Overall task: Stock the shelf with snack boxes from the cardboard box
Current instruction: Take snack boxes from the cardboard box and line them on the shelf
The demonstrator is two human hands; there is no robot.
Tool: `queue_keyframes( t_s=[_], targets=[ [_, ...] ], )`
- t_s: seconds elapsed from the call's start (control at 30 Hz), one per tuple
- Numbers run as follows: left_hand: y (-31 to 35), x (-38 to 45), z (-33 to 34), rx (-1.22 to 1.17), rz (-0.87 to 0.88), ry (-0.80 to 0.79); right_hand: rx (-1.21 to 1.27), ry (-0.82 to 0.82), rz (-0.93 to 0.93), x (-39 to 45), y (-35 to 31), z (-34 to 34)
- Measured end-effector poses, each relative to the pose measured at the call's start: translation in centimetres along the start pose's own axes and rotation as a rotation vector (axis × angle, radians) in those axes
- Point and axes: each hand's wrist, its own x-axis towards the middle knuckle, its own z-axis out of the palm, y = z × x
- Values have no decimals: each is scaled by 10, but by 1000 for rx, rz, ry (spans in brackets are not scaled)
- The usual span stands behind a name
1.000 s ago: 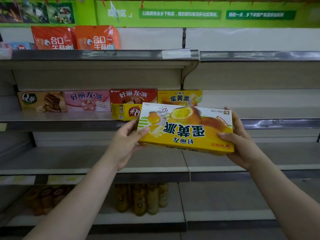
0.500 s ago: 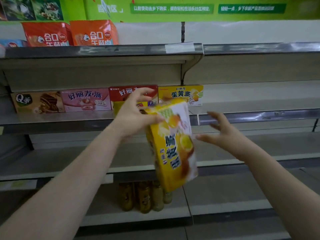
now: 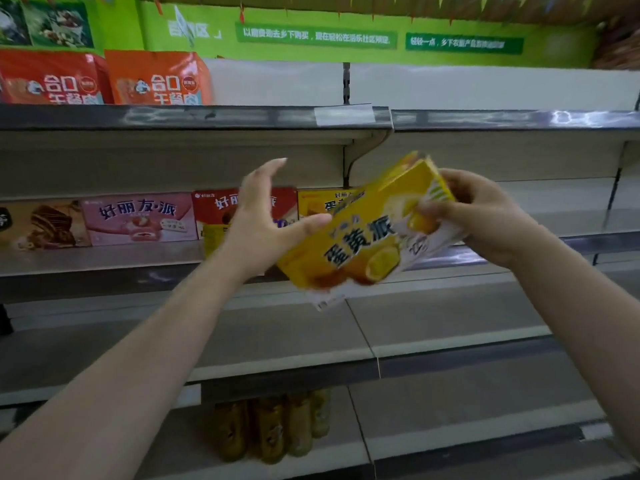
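A yellow snack box (image 3: 367, 233) with an egg-yolk pie picture hangs tilted in the air before the middle shelf (image 3: 104, 261), its right end higher. My right hand (image 3: 485, 220) grips that right end, fingers curled round it. My left hand (image 3: 263, 216) is spread, fingers straight, its thumb against the box's left part. Behind them a row of snack boxes stands on the shelf: a brown one (image 3: 45, 225), a pink one (image 3: 138, 218), a red one (image 3: 214, 206) and a yellow one (image 3: 318, 202). The cardboard box is out of view.
Orange-red bags (image 3: 104, 79) stand on the top shelf at the left. Several bottles (image 3: 273, 427) sit on the lowest shelf. The shelf board (image 3: 450, 306) below the hands is bare, as is the middle shelf to the right.
The box has turned from upside down, through hanging on end in my left hand, to right way up and tilted. My right hand has taken its right end; my left hand has opened.
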Motion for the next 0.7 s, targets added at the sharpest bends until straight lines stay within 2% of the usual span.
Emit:
queue_keyframes(
  t_s=[0.07,0.17,0.23,0.3,0.33,0.4,0.5,0.6,0.7],
  targets=[
    [-13,9,11,-124,-161,41,225,21,49,11,16,-20],
    [-25,28,39,-287,-354,9,407,-12,86,30,44,-35],
    [-31,47,61,-403,-422,30,486,-12,108,44,62,-39],
    [-40,66,80,-401,-426,51,548,18,144,57,77,-38],
    [-47,75,88,-370,-431,62,500,29,149,65,84,-39],
    [-64,93,100,-309,-462,86,227,11,188,84,97,-44],
    [-88,111,115,-200,-525,61,-132,-110,298,121,123,-55],
    [-105,131,128,59,-578,-22,-93,-149,415,151,139,-55],
    [-118,149,139,121,-570,6,-36,-141,437,173,148,-41]
  ],
)
